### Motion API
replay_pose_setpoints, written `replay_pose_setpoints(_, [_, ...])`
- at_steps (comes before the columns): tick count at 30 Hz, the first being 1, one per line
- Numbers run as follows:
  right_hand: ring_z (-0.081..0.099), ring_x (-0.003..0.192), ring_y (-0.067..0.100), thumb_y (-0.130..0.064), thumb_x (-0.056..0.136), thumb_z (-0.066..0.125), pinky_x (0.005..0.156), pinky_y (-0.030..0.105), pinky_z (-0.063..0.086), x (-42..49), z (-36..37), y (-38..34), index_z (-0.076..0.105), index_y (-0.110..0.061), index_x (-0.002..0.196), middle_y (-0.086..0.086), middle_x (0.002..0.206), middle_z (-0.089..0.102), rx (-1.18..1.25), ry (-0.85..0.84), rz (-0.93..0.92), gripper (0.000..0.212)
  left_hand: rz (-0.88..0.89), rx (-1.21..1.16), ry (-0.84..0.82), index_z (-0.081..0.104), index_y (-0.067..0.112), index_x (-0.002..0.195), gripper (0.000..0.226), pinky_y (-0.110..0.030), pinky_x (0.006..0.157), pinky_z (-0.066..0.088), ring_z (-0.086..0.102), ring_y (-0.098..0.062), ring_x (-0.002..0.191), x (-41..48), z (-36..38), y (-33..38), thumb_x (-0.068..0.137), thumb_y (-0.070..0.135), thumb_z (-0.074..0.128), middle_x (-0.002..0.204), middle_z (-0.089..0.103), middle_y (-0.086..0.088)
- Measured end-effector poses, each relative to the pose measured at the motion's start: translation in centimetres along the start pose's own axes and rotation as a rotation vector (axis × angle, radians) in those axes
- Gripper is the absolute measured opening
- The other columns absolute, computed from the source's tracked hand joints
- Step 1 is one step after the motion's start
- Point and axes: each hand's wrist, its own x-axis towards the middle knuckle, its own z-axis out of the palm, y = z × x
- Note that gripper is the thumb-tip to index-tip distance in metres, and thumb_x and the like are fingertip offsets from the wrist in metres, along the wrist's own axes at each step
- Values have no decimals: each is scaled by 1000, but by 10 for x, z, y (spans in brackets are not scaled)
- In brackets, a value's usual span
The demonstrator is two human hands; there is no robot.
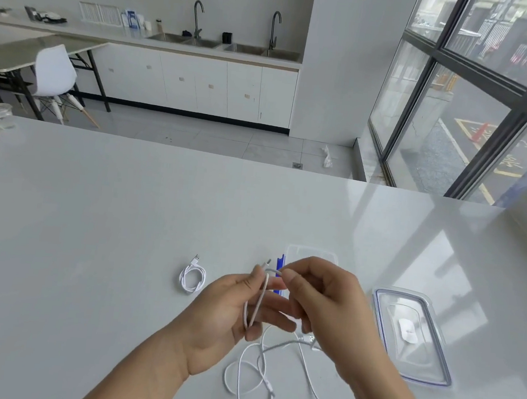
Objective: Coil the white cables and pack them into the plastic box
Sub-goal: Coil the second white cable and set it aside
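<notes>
No legible text anywhere. Yellow road markings (513, 160) outside the window looked like characters, but were too skewed & blurred to read. White sticker (408, 331) on the clear box lid (425, 372) showed no print at this res. Blue-white packs (131, 19) on the far counter carried some graphic, wording too small to make out.

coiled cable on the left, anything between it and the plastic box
Only the hands: left hand and right hand, holding the loose cable, hang between the coiled cable and the plastic box. Its lid lies off to the right.
</notes>
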Motion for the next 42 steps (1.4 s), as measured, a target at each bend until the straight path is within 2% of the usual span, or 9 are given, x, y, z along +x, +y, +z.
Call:
replay_pose_setpoints(6, [58,51,3,-19,96,63,53,17,42,-18,10,8,70,-25,93,-7,61,68,-114,-117,-86,9,52,-216,134,61,-7,117,51,-34,57,44,69,-29,67,3,15,-1,103,36,39,91,75,-20])
replay_pose_setpoints(11, [59,57,7,-32,98,59,59,18,44,-38,28,45,54,-38,84,-6,65,67,-277,-103,-166,16,96,-556,106,60,3,112,42,-40,89,50,74,-31,99,2,11,18,105,36,35,111,74,-21])
replay_pose_setpoints(15, [55,60,8,-56,94,46,64,25,48,-34,20,80,58,-32,91,-4,64,63,-397,-232,-168,26,83,-573,32,67,6,91,42,-32,68,58,76,-27,77,-3,2,24,102,35,38,87,76,-15])
replay_pose_setpoints(19, [51,55,9,-54,96,52,66,34,50,-10,-15,104,59,-24,87,-7,59,55,-564,-388,-119,32,51,-544,-131,59,7,83,36,-24,41,38,46,-13,35,-13,-2,27,101,34,43,51,51,-2])
replay_pose_setpoints(22, [51,52,14,-53,89,64,55,34,45,5,-45,105,62,-17,76,-6,57,57,-334,-528,114,37,16,-518,-409,60,6,84,34,-25,41,29,33,-12,30,-16,-14,32,102,32,47,46,50,-1])
replay_pose_setpoints(25, [51,48,15,-38,91,68,64,39,46,16,-62,94,66,-7,79,-3,55,55,-136,-623,192,33,-65,-71,-453,62,6,82,35,-22,38,31,39,-10,27,-18,-19,32,97,34,51,46,58,-6])
replay_pose_setpoints(31, [38,46,17,-28,99,61,54,32,46,32,-34,31,59,-11,70,-2,50,39,-15,-315,170,34,-161,558,-264,63,-1,106,46,-28,46,31,61,-22,47,-9,-4,11,105,39,40,83,75,-23])
replay_pose_setpoints(39, [47,52,5,-35,100,55,55,25,38,-13,1,11,55,-19,70,-11,55,54,-212,-57,-101,34,5,-11,-46,65,-6,115,53,-31,57,42,72,-37,87,-2,-1,4,102,37,38,104,73,-27])
replay_pose_setpoints(42, [44,55,19,-58,98,38,53,34,39,-29,17,16,58,-27,86,-1,58,50,-440,-31,-269,39,18,-247,34,61,-6,121,55,-35,80,54,73,-30,97,1,3,3,102,38,35,113,73,-23])
